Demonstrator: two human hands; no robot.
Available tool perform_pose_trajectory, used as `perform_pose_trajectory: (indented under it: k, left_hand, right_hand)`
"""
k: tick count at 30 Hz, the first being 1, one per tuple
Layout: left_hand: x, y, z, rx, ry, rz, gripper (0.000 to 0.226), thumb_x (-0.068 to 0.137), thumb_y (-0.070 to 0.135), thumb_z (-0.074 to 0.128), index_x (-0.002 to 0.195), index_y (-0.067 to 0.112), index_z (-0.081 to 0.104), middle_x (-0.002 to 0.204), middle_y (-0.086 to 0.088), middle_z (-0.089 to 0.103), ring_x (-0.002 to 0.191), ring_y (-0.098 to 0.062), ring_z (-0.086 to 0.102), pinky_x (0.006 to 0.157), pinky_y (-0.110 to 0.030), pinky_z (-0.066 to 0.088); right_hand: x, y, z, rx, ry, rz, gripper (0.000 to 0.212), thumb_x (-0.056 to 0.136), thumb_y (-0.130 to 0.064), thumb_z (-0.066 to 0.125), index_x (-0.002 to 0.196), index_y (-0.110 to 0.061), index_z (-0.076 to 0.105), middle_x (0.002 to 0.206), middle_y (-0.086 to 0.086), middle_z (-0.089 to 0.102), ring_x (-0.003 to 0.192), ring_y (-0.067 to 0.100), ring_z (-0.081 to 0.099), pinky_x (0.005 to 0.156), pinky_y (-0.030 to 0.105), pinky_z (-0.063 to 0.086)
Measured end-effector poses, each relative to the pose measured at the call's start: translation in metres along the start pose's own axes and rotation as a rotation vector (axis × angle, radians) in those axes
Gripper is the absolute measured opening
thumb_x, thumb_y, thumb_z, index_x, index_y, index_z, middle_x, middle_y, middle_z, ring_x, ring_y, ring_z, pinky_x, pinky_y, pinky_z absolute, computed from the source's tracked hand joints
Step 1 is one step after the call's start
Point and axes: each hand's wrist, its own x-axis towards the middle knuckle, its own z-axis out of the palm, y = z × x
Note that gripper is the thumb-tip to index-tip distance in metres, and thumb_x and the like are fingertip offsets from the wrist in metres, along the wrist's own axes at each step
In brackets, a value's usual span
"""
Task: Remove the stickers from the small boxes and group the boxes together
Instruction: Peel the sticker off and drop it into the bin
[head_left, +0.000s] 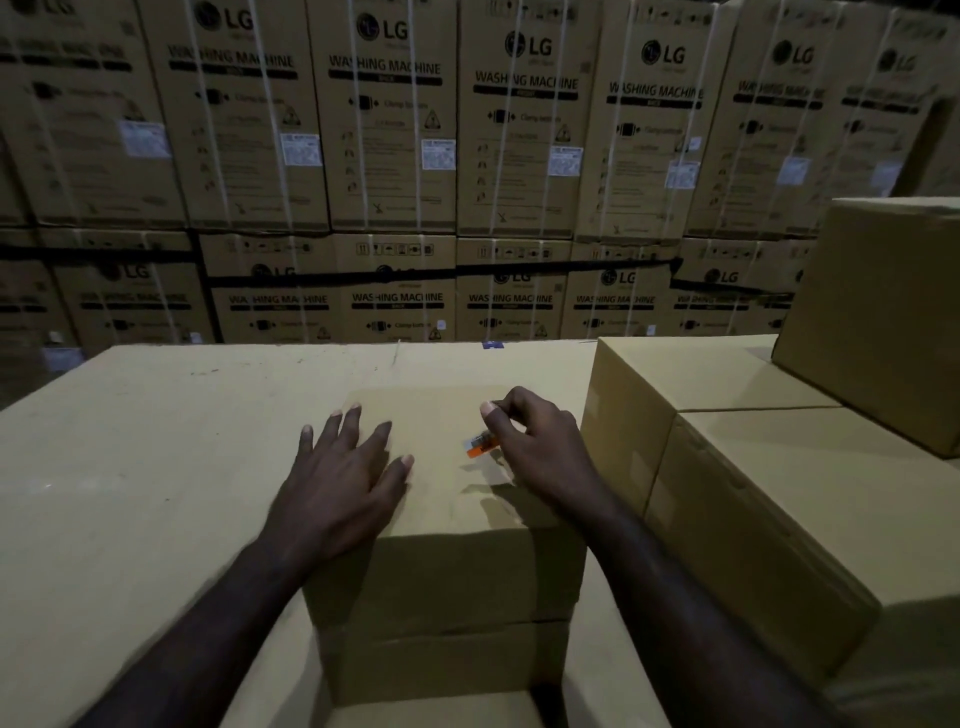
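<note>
Step in hand: an orange sticker (480, 446) is being peeled from the top of the small box (447, 519).
Left hand (345, 467): spread flat, fingers pressed on the box top to steady it.
Right hand (535, 441): fingers curled, the sticker's right end pinched.
Sticker axis: long axis lies left-right, slightly tilted, free end towards the left.
Advice: a low, slow pull along that axis is judged best, the box held down.
Location: box stands on a large carton (156, 467), grouped boxes (727, 467) just to its right.
</note>
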Motion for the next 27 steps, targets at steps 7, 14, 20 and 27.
perform_pose_trajectory:
  k: [7,14,20,27]
  left_hand:
    - [-0.014,0.026,-0.008,-0.096,0.096,0.071,0.078,0.083,0.065,0.010,0.153,0.031,0.015,0.162,-0.003,-0.001,0.149,-0.019,-0.003,0.119,-0.042,-0.002]
    - [-0.024,0.040,-0.025,-0.186,0.136,0.214,0.076,0.084,0.063,0.013,0.153,0.031,0.015,0.162,-0.003,0.000,0.149,-0.017,-0.003,0.119,-0.040,-0.003]
    - [-0.033,0.060,-0.032,-0.244,0.140,0.356,0.074,0.086,0.063,0.013,0.153,0.032,0.010,0.162,0.000,-0.004,0.149,-0.016,-0.006,0.116,-0.034,-0.006]
    - [-0.056,0.125,-0.029,-0.359,0.069,0.556,0.076,0.084,0.063,0.014,0.153,0.033,0.006,0.162,0.000,-0.007,0.148,-0.016,-0.009,0.118,-0.037,-0.005]
  right_hand:
    - [-0.017,-0.001,0.000,-0.091,0.133,-0.049,0.024,0.095,-0.035,0.057,0.095,-0.012,0.065,0.112,0.005,0.068,0.088,0.004,0.052,0.076,0.024,0.047]
    - [-0.039,-0.018,-0.020,-0.191,0.263,-0.033,0.022,0.094,-0.036,0.058,0.090,-0.016,0.063,0.118,0.003,0.067,0.098,0.005,0.052,0.080,0.026,0.041]
    - [-0.067,-0.032,-0.039,-0.275,0.459,-0.012,0.024,0.093,-0.042,0.057,0.090,-0.019,0.064,0.127,0.001,0.063,0.111,0.016,0.061,0.087,0.042,0.055]
    - [-0.134,-0.028,-0.089,-0.428,0.597,0.086,0.032,0.092,-0.040,0.060,0.115,-0.018,0.064,0.118,0.000,0.064,0.107,0.013,0.059,0.084,0.036,0.056]
